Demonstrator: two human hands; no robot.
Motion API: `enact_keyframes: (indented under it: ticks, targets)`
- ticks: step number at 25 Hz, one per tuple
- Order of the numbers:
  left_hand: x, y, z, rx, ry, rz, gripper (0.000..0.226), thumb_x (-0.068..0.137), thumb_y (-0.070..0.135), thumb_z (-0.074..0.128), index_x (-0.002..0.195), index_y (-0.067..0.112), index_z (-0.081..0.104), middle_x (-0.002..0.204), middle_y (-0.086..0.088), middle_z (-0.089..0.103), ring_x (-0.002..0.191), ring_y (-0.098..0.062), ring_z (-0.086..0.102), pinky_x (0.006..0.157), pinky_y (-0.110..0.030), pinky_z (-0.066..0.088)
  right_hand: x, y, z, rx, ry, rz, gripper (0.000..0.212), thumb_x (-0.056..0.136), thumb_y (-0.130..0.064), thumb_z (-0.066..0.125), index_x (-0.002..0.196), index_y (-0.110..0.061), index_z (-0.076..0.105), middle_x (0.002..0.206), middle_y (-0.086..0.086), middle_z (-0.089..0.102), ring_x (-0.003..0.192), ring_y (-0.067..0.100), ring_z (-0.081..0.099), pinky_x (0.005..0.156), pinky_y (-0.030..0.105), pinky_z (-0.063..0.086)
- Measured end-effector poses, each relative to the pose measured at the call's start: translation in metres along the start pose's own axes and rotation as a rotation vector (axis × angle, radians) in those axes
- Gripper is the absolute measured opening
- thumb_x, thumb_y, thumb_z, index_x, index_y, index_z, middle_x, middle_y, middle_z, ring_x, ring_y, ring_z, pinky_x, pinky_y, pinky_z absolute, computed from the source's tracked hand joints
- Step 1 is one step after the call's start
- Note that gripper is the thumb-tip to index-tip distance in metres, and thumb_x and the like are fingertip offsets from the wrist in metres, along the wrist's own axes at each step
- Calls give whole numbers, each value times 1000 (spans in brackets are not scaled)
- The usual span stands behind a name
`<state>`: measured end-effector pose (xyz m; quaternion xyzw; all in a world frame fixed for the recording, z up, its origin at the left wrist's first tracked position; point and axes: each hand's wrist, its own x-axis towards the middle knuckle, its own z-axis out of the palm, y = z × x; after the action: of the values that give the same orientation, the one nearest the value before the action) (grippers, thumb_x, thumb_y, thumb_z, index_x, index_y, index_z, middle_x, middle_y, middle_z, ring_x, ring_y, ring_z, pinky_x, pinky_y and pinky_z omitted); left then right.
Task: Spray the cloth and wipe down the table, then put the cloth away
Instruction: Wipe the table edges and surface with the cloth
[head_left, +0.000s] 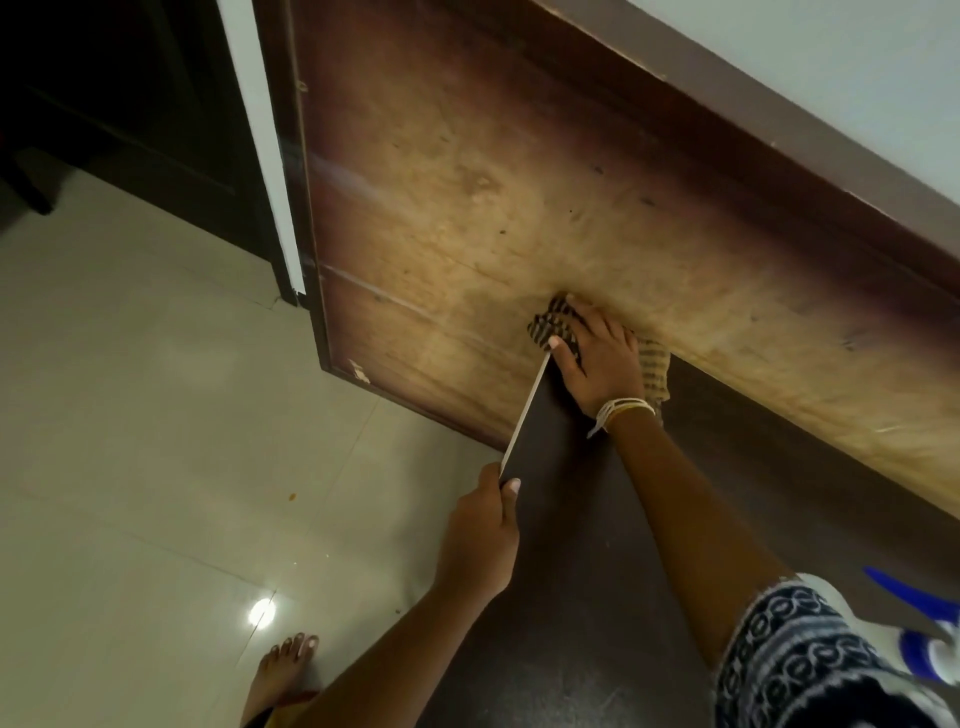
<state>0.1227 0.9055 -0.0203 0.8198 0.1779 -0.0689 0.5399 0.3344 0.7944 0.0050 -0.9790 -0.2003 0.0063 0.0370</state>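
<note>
The worn brown wooden table (467, 182) fills the upper middle of the head view. A striped brown-and-cream cloth (549, 323) lies bunched on it near the front edge. My right hand (597, 358) presses down on the cloth with fingers spread over it; cloth shows on both sides of the hand. My left hand (483, 535) grips the near corner of a dark flat board (571, 545) that reaches up to the table edge, thumb on top. A blue-and-white spray bottle (930, 623) pokes in at the lower right, partly cut off.
Pale glossy floor tiles (156, 415) lie to the left, with my bare foot (283, 670) at the bottom. A dark cabinet (130, 104) stands at the upper left beside a white strip. A light wall (857, 62) runs behind the table.
</note>
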Motion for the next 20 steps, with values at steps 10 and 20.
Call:
enact_keyframes:
  ticks: [10,20]
  targets:
    - [0,4,-12,-526,74,-350,43,103,38,34,98,15,70,88,6,69,84,-9,63,75,-16,49,-257,-95,5,99,-84,91,52,99,-53,23,150,-43,23,161,-10,18,150,16,12,120,40,11]
    - [-65,-27,-26,-249,-73,-164,41,105,32,32,135,16,54,127,1,61,117,-9,54,91,-12,38,-193,1,2,95,30,619,54,98,-53,31,148,-33,34,159,-4,26,147,24,22,116,49,22]
